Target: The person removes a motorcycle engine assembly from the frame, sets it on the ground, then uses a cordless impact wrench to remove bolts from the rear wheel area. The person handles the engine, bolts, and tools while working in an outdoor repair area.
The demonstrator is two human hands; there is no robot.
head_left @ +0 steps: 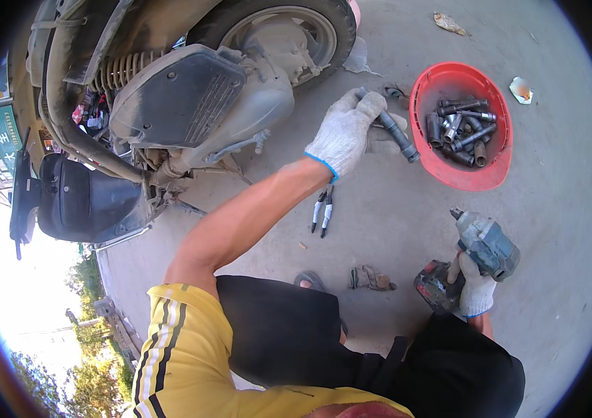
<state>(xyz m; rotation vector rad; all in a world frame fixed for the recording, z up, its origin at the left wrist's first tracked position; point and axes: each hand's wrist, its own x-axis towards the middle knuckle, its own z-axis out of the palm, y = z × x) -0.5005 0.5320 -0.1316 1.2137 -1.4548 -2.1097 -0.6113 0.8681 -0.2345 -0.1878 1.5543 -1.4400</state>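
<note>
My left hand (pixel 348 129), in a white knitted glove with a blue cuff edge, grips a long dark impact socket (pixel 402 141). Its far end points toward an upturned red hard hat (pixel 421 164) full of several metal sockets and extension pieces (pixel 473 125). Lower right, my gloved right hand (pixel 475 287) is wrapped round the handle of a grey-blue cordless impact wrench (pixel 487 244). A dark and red battery (pixel 439 285) sits at the wrench's base. The bare square drive (pixel 457 212) points up and left. Between my arms, pliers with black-and-white handles (pixel 322 212) lie on the concrete.
A dusty motor scooter (pixel 177 97) fills the upper left, its rear wheel (pixel 337 35) at the top. A crumpled dirty glove or rag (pixel 371 278) lies by my sandalled foot (pixel 310 281). Litter (pixel 520 90) is scattered beyond the hard hat.
</note>
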